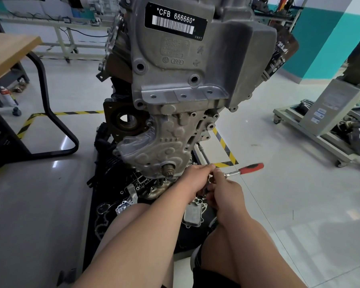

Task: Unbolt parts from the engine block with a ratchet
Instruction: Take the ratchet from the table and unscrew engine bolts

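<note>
A grey engine block with a black barcode label stands upright in front of me on a dark base. A ratchet with a red and black handle sticks out to the right at the block's lower right corner. My right hand grips the ratchet near its metal head. My left hand reaches in beside it, its fingers curled at the ratchet head; what they hold is hidden. The bolt itself is hidden behind both hands.
Loose metal parts, including a finned cooler, lie on the black mat below the block. A wooden desk with a black frame stands at the left. A wheeled engine stand sits at the right. Yellow-black tape marks the floor.
</note>
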The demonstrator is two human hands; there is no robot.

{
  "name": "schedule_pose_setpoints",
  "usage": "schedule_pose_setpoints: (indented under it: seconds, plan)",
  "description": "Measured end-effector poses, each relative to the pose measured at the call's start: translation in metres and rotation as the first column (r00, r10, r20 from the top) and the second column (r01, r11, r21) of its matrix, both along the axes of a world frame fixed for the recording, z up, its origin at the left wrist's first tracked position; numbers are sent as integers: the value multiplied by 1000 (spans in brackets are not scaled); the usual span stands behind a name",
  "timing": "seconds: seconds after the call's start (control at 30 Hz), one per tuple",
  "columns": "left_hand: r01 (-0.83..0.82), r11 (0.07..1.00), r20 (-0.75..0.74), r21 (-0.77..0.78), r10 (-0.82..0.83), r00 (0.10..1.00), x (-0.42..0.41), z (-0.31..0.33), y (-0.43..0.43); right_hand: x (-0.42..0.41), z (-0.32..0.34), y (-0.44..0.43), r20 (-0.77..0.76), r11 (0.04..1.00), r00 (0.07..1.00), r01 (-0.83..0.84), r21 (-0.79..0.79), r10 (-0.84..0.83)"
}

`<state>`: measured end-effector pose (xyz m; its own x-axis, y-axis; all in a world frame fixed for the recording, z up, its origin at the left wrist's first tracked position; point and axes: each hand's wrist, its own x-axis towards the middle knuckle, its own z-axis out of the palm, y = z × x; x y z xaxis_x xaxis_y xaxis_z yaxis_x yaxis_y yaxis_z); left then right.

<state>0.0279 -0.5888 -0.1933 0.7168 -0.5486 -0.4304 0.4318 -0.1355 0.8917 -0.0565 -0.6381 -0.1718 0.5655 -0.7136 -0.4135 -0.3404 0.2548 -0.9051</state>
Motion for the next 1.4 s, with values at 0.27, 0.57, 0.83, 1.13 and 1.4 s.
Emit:
schedule_pose_setpoints:
  seconds: [0.27,0.57,0.83,1.13,1.4]
  plan:
    - [18,999,64,31,-20,998,-3,1,0,2,7,-1,25,859,997,-73,507,70]
    - [20,998,21,51,-21,1000,-4,2,0,1,8,-4,27,799,994,-98,593,101]
    - [34,992,116,118,-48,992,-4,5,10,4,-2,-1,-35,870,976,-173,462,213]
    - [-32,986,115,164,13,993,-13,23,6,-4,0,-7,-93,972,968,-236,-15,233]
    - [-89,978,53,187,81,995,-12,17,10,-1,-33,-2,-165,878,957,-285,-384,238]
